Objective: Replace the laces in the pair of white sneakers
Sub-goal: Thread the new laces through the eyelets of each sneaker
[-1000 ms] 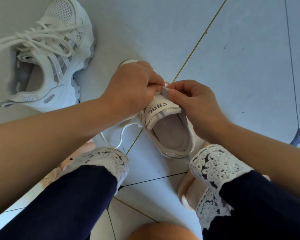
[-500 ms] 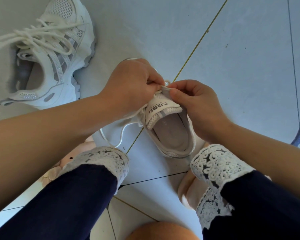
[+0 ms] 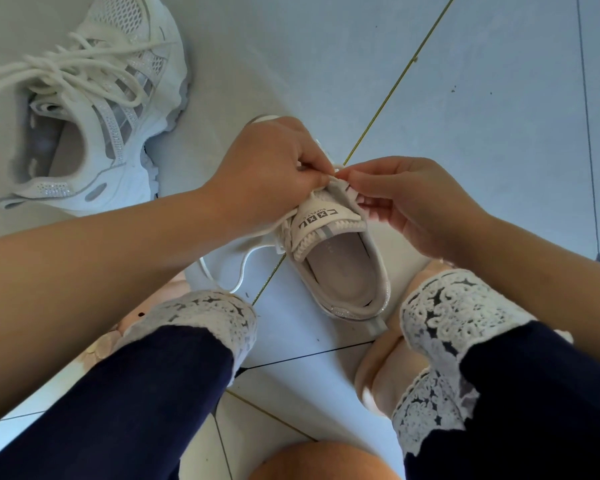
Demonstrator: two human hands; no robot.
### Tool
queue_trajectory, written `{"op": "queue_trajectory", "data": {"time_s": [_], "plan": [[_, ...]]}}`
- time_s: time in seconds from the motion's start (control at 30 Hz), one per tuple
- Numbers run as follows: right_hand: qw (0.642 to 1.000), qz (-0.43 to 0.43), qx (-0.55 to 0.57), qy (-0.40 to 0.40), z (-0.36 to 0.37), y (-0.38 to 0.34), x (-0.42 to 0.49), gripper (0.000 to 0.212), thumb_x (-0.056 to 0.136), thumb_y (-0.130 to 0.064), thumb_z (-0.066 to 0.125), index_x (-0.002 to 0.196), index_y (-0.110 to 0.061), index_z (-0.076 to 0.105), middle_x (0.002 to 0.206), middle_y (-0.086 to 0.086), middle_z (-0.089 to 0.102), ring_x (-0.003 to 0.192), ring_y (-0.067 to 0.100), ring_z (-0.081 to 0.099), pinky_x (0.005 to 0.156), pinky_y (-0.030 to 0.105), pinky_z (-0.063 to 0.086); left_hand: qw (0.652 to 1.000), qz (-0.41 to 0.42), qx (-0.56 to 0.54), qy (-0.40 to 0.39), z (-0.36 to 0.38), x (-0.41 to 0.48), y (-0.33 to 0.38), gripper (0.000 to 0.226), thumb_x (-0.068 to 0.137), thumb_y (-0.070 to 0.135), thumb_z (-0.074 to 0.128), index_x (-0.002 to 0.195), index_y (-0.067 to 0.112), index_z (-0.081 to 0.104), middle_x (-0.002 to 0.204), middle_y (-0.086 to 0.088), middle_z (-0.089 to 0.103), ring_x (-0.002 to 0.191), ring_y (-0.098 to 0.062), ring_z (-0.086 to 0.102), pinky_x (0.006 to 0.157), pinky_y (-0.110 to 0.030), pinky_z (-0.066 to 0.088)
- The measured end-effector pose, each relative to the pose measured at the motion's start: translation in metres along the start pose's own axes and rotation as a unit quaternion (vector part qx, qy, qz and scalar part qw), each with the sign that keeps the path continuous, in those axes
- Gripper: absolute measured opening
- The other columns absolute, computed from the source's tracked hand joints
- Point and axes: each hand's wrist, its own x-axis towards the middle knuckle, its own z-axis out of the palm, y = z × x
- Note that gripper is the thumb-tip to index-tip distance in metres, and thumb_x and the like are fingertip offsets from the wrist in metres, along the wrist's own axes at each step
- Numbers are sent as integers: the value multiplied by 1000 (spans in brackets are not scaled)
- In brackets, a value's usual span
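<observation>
A small white sneaker (image 3: 340,271) lies on the floor between my knees, heel toward me, its labelled tongue (image 3: 321,220) turned up. My left hand (image 3: 267,168) covers the front of the shoe and pinches the white lace (image 3: 243,268) just above the tongue. My right hand (image 3: 409,199) meets it from the right, thumb and forefinger pinching the lace at the same spot. A loose length of lace trails left and loops on the floor. The shoe's toe and eyelets are hidden under my hands.
A larger white chunky sneaker (image 3: 111,109) with loosened laces lies on its side at the upper left. Pale tiled floor (image 3: 465,98) stretches to the right. My knees in dark trousers with white lace cuffs (image 3: 447,320) frame the small shoe.
My right hand has lifted off the tongue, its lower fingers now spread, and pinches the lace near my left fingertips. More of the tongue label shows. The left hand has barely moved.
</observation>
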Motion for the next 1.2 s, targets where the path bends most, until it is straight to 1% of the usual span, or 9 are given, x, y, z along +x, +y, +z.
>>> {"op": "queue_trajectory", "data": {"time_s": [0.07, 0.17, 0.37, 0.53, 0.67, 0.87, 1.0, 1.13, 1.2], "plan": [[1000, 6, -12, -23, -3, 0, 0, 14, 84, 2, 58, 86, -6, 69, 63, -2, 68, 56, 4, 62, 53, 13, 47, 1000, -11, -13, -2, 1, 0, 0, 12, 75, 16, 71, 84, 22, 74, 79, 13, 56, 86, -3, 51, 76, -9, 37], [998, -19, -45, -30, -3, 2, -4, 15, 80, 4, 62, 82, -9, 68, 64, -3, 70, 57, 3, 63, 56, 12, 48, 1000, -1, -18, -24, 2, -2, 0, 13, 74, 15, 72, 84, 22, 74, 82, 9, 59, 78, 1, 50, 75, -7, 36], [984, -102, -133, 57, 5, 13, -11, 14, 78, -1, 68, 79, -15, 67, 58, -9, 67, 52, 0, 58, 53, 10, 44, 999, 23, -3, -41, 1, -3, 0, 14, 74, 14, 73, 87, 18, 75, 83, 9, 58, 81, -2, 51, 77, -10, 37], [978, -124, -141, 93, 10, 19, -13, 16, 79, -5, 68, 83, -18, 61, 63, -9, 67, 59, 4, 61, 62, 15, 48, 996, 52, 51, -54, 2, -4, 1, 13, 77, 18, 69, 88, 20, 75, 84, 12, 56, 87, -4, 50, 82, -22, 39], [978, -127, -148, 76, 11, 18, -15, 19, 77, -5, 70, 86, -20, 62, 78, -5, 69, 75, 6, 66, 75, 20, 52, 999, 20, 14, -46, 2, -4, 1, 11, 77, 16, 70, 86, 21, 75, 76, 17, 53, 85, -3, 50, 79, -14, 38], [976, -138, -150, 78, 14, 18, -14, 23, 77, 0, 68, 85, -21, 62, 80, -3, 68, 77, 6, 65, 78, 23, 53, 997, -13, -56, -58, 0, -3, 1, 25, 74, 11, 73, 85, 33, 66, 76, 21, 55, 74, 5, 53, 73, -5, 39], [979, -132, -127, 89, 14, 21, -13, 23, 77, 0, 68, 84, -21, 62, 77, -5, 67, 74, 5, 64, 76, 22, 51, 997, 0, -42, -64, -1, -3, 1, 24, 75, 10, 72, 87, 31, 67, 72, 26, 52, 70, 14, 51, 68, 1, 34], [986, -116, -79, 93, 13, 23, -12, 26, 76, 6, 64, 82, -19, 61, 72, -5, 66, 69, 5, 63, 70, 18, 50, 998, -7, -10, -57, 0, -2, 0, 16, 75, 13, 72, 89, 22, 73, 71, 27, 52, 71, 7, 52, 71, -2, 36], [987, -114, -69, 90, 14, 24, -12, 27, 76, 8, 63, 82, -18, 61, 72, -4, 65, 68, 4, 62, 68, 17, 49, 999, -7, -8, -51, 1, -2, 0, 17, 75, 13, 72, 89, 22, 73, 69, 28, 51, 68, 10, 52, 68, 0, 36]]}}
